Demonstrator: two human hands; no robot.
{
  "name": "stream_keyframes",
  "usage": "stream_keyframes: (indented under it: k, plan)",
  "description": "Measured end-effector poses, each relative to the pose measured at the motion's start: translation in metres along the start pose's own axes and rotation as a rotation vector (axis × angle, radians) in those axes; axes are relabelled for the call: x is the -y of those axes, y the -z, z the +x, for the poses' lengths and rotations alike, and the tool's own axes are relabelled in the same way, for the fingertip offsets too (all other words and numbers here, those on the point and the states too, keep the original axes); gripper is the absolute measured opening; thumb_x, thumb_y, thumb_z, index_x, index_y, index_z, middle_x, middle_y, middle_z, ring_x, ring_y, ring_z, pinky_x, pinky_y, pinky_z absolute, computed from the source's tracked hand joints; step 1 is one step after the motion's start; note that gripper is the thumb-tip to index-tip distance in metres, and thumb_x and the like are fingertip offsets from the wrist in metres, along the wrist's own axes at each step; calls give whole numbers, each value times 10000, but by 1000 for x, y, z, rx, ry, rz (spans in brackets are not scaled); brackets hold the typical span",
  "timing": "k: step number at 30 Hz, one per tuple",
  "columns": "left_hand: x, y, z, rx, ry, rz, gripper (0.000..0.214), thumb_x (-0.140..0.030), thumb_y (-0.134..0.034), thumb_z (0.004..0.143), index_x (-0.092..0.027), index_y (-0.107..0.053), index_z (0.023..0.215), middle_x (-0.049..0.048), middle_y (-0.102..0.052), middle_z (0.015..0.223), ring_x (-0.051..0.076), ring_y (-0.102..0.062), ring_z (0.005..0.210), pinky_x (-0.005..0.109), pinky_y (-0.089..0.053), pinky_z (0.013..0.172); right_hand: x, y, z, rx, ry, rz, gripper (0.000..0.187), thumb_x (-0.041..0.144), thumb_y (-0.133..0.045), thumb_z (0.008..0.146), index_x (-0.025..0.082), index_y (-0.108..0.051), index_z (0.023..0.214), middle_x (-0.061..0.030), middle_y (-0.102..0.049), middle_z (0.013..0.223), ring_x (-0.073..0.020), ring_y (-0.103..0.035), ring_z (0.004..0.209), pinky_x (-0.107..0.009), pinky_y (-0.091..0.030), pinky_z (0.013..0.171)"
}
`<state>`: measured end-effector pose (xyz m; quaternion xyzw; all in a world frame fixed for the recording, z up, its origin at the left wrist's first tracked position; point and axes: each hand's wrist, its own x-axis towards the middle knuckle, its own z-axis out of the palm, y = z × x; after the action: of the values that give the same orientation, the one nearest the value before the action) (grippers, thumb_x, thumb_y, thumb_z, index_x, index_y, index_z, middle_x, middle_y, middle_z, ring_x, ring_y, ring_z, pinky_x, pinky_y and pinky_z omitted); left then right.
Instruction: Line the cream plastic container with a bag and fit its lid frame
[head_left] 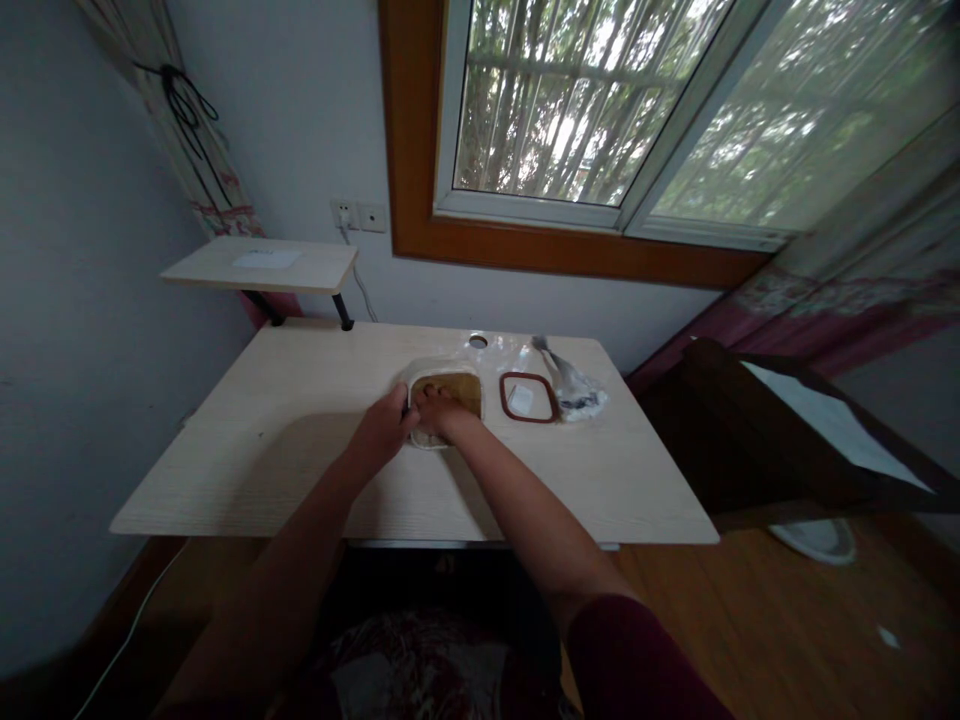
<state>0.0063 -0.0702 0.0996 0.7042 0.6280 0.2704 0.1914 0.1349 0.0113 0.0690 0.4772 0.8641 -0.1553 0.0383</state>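
A small rectangular container point(481, 400) with a pale rim stands on the desk, with a brown surface inside it. My left hand point(385, 425) is closed on its left edge, thumb toward the near corner. Inside the container, my right hand point(441, 411) reaches down with fingers spread on the brown contents; its fingertips are partly hidden. Just right of the container lies a clear lid point(553, 402) with a red-brown rim. A small white piece point(521, 400) shows within that rim.
A crumpled clear plastic bag point(581, 392) lies beside the lid. The pale desk point(300, 440) has a cable hole point(478, 342) at its back and a raised shelf point(315, 265) at the back left. A dark piece of furniture point(757, 440) stands to the right.
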Motion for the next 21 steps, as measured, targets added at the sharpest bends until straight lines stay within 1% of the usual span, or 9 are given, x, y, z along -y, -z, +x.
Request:
stream_keyframes:
  k: [3,6,9,12,15,18,21]
  plan:
    - [1,-1,-1,9,3,-2,74,-299,-462,901,-226,-452,905,43,-600,774,218,-603,750,326,-405,693,3,0,3,37,-79,-26,453,356,-552,951,156,-590,1356,-238,-529,1416,-421,-520,1282,-541,-486,969]
    - [1,0,-2,6,17,-11,70,-286,-465,895,-223,-466,925,43,-607,779,224,-614,762,329,-415,699,7,3,3,36,-99,-45,457,338,-551,955,133,-592,1361,-250,-556,1391,-408,-526,1291,-532,-453,1017]
    - [0,2,-2,-2,28,-54,92,-282,-464,892,-218,-482,955,48,-622,782,228,-622,760,332,-425,701,9,7,3,17,-104,-66,426,244,-512,968,104,-591,1362,-250,-608,1331,-376,-573,1253,-507,-431,1049]
    - [-3,3,-1,-19,36,-116,125,-278,-460,887,-214,-499,988,43,-629,778,219,-618,738,326,-426,698,8,13,3,-2,-114,-82,383,170,-485,967,105,-623,1318,-237,-648,1274,-359,-610,1205,-478,-460,1018]
    - [-5,5,0,-32,50,-135,112,-278,-469,879,-221,-503,969,26,-611,747,202,-594,697,314,-406,679,8,17,0,-25,-119,-93,374,161,-474,975,123,-624,1315,-227,-645,1277,-350,-606,1203,-446,-494,975]
    - [-7,6,1,-45,66,-108,77,-289,-464,894,-227,-495,926,15,-588,719,194,-576,680,310,-386,672,12,22,-10,-49,-126,-109,400,166,-403,1009,130,-591,1360,-236,-617,1299,-358,-595,1203,-444,-515,933]
    - [-8,8,3,-71,84,-71,70,-294,-454,911,-232,-484,903,9,-578,719,191,-567,689,306,-372,674,19,27,-23,-71,-109,-117,437,166,-369,1020,113,-539,1419,-260,-550,1379,-378,-578,1216,-455,-525,909]
